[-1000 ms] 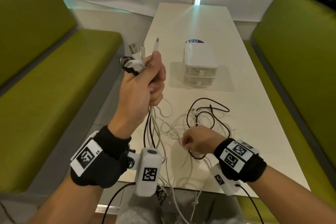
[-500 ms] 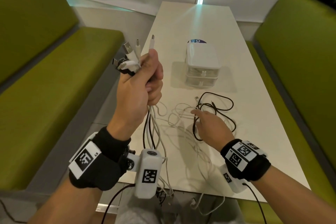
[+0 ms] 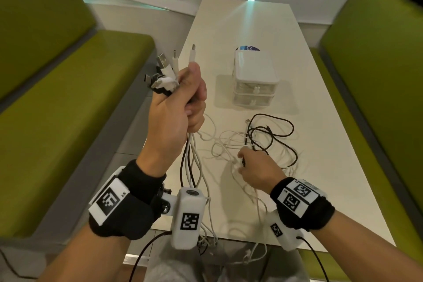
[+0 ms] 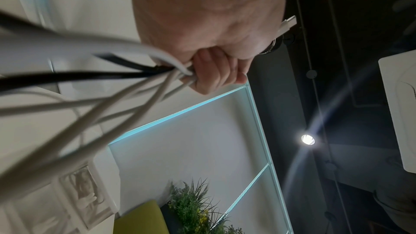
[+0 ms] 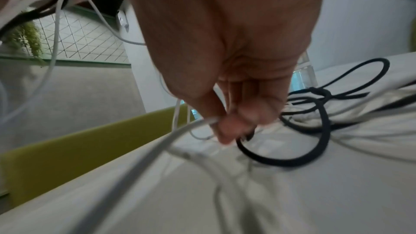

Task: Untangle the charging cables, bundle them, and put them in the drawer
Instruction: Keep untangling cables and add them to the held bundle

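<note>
Left hand (image 3: 178,110) up high, fist clamped round a bunch of cable ends (image 3: 167,71), plugs fanning out above the knuckles. The right wrist view catches what the head view hides: right hand (image 5: 229,113) pinching one white cable (image 5: 157,147) low over the counter (image 3: 320,144). Black cable (image 3: 274,135) loops tangled beside it. Beyond, the small drawer unit (image 3: 255,80), both drawers closed, contents unclear.

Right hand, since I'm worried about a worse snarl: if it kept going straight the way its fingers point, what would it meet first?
Probably the black cable looped on the table just beyond the right hand, which pinches a white cable. The drawer unit stands farther along; depth is unclear.
</note>
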